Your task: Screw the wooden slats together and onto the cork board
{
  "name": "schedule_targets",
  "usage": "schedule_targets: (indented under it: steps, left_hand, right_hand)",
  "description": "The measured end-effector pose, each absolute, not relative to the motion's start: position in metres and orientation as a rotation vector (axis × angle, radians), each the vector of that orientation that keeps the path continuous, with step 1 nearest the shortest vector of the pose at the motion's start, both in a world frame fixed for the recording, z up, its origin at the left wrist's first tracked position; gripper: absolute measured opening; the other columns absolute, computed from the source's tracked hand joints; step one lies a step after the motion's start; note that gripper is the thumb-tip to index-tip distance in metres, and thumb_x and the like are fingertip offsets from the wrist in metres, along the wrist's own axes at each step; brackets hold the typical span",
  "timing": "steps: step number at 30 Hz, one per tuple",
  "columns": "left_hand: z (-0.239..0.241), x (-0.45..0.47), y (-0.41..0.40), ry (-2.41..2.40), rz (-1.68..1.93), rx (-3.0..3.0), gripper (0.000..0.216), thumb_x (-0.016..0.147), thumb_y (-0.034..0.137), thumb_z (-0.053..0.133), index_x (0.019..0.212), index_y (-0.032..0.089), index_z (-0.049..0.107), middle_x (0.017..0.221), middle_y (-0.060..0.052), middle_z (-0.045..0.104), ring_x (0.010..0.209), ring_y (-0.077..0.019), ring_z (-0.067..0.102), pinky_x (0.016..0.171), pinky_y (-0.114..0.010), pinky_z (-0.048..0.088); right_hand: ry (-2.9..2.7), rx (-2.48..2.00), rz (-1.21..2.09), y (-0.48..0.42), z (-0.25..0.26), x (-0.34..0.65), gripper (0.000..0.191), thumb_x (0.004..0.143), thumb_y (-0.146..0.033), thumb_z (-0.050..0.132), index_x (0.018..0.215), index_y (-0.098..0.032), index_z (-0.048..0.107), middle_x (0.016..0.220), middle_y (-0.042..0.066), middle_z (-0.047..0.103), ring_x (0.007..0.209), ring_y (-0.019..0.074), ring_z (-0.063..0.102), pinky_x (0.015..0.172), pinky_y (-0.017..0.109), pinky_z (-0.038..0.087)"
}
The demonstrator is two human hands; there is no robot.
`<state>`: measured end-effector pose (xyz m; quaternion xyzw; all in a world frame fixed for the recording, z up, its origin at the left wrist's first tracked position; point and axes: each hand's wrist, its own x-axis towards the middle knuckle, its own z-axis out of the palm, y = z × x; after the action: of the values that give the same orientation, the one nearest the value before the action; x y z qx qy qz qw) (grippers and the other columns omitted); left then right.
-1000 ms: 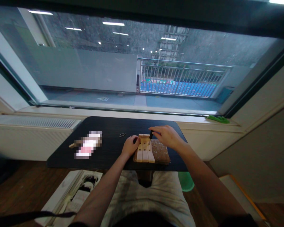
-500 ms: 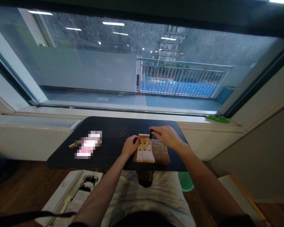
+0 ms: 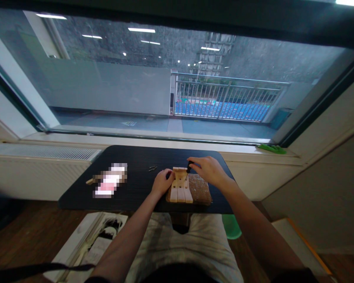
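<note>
A pale wooden piece with three slats (image 3: pixel 181 193) and rows of dark holes lies on a brown, speckled board (image 3: pixel 201 189) near the table's front edge. My left hand (image 3: pixel 161 182) grips the wooden piece by its left side, thumb and fingers closed at the upper edge. In my right hand (image 3: pixel 209 169) is a black-handled screwdriver (image 3: pixel 189 166), tilted, its thin shaft pointing down at a hole in the right-hand slat. The tip's exact contact is too small to make out. Several screws (image 3: pixel 152 168) lie on the table, left of and beyond my left hand.
The black table (image 3: pixel 135 157) stands against a window sill (image 3: pixel 238 148). At its left lie a blurred-out item (image 3: pixel 110 181) and a wooden stick (image 3: pixel 90 181). A green bowl (image 3: pixel 231 227) is below the right edge, an open white case (image 3: pixel 85 239) below the left.
The screwdriver's handle has tipped very slightly to the right with my right hand. My left hand and the wooden piece stay in place.
</note>
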<state>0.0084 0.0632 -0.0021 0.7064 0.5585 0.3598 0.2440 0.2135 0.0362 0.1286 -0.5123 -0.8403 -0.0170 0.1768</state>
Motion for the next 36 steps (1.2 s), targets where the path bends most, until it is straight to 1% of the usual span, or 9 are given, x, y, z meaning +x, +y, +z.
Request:
schedule_targets:
  steps: [7,12,19,26,32,36]
  left_hand:
    - [-0.0018,0.0082,0.0635,1.527,0.993,1.93,0.024,0.089,0.034,0.047,0.092,0.021,0.067,0.094,-0.006,0.071,0.091,-0.0205,0.063,0.083,-0.032,0.049]
    - [-0.0013,0.0085,0.0632,1.538,0.982,1.932,0.023,0.089,0.034,0.047,0.092,0.021,0.066,0.094,-0.005,0.071,0.092,-0.0204,0.064,0.084,-0.032,0.048]
    - [-0.0036,0.0081,0.064,1.548,0.993,1.936,0.023,0.089,0.035,0.047,0.092,0.022,0.066,0.095,-0.005,0.071,0.091,-0.0203,0.064,0.081,-0.03,0.049]
    - [-0.0049,0.0075,0.0645,1.526,0.998,1.929,0.024,0.088,0.035,0.048,0.092,0.021,0.067,0.095,-0.006,0.071,0.091,-0.0211,0.064,0.081,-0.032,0.049]
    - [-0.004,0.0077,0.0636,1.529,1.001,1.918,0.025,0.089,0.035,0.047,0.093,0.021,0.066,0.095,-0.006,0.071,0.092,-0.021,0.064,0.081,-0.032,0.048]
    - [-0.004,0.0079,0.0641,1.529,0.994,1.937,0.025,0.089,0.035,0.046,0.093,0.02,0.066,0.095,-0.006,0.071,0.091,-0.0208,0.064,0.081,-0.031,0.048]
  right_hand:
    - [-2.405,-1.487,-0.076,0.0366,0.1291,0.2112,0.025,0.092,-0.031,0.053,0.109,-0.029,0.07,0.095,0.003,0.076,0.082,0.0217,0.07,0.071,0.029,0.049]
    - [-2.408,-1.503,-0.089,0.0349,0.1312,0.2104,0.022,0.092,-0.032,0.053,0.106,-0.028,0.07,0.09,0.003,0.075,0.077,0.021,0.07,0.067,0.027,0.047]
    - [-2.425,-1.532,-0.112,0.035,0.132,0.2086,0.022,0.092,-0.033,0.053,0.105,-0.027,0.07,0.09,0.004,0.075,0.077,0.0215,0.069,0.066,0.027,0.046]
    - [-2.44,-1.545,-0.111,0.0369,0.1329,0.2068,0.022,0.092,-0.035,0.052,0.103,-0.026,0.07,0.087,0.004,0.075,0.076,0.0214,0.069,0.064,0.027,0.045]
    - [-2.456,-1.564,-0.124,0.0366,0.1349,0.206,0.024,0.093,-0.036,0.051,0.103,-0.024,0.07,0.089,0.006,0.075,0.078,0.0223,0.069,0.065,0.028,0.044]
    - [-2.488,-1.606,-0.114,0.0359,0.1373,0.2053,0.026,0.094,-0.037,0.049,0.105,-0.024,0.069,0.092,0.006,0.074,0.082,0.0217,0.069,0.068,0.028,0.044]
